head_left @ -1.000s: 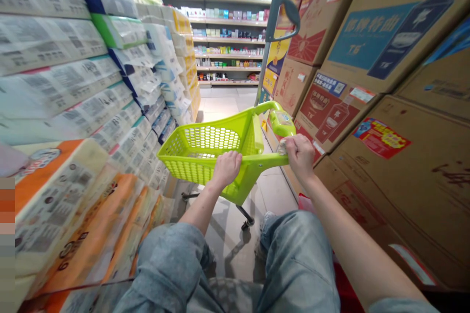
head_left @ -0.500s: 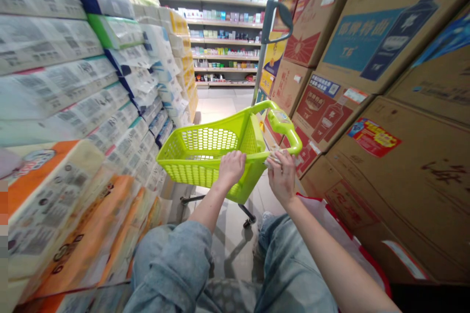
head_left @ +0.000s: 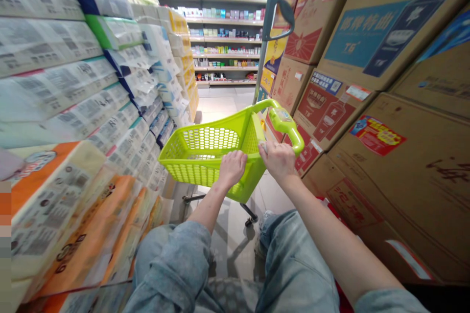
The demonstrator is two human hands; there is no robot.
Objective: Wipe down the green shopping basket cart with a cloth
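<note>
Boxes (head_left: 367,49) line the right side and stacked packs (head_left: 62,78) the left, their edges leaving a narrow lane of floor (head_left: 215,107) to the shelves (head_left: 223,23). The green cart (head_left: 246,129) stands in that lane, left grip (head_left: 232,168) curled around its near rim (head_left: 198,161), right grip (head_left: 279,159) closed over the side of its handle (head_left: 294,137).

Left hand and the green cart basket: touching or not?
Touching. The head view shows the left hand laid over the near rim of the green cart basket, fingers bent over it, no gap visible.
</note>
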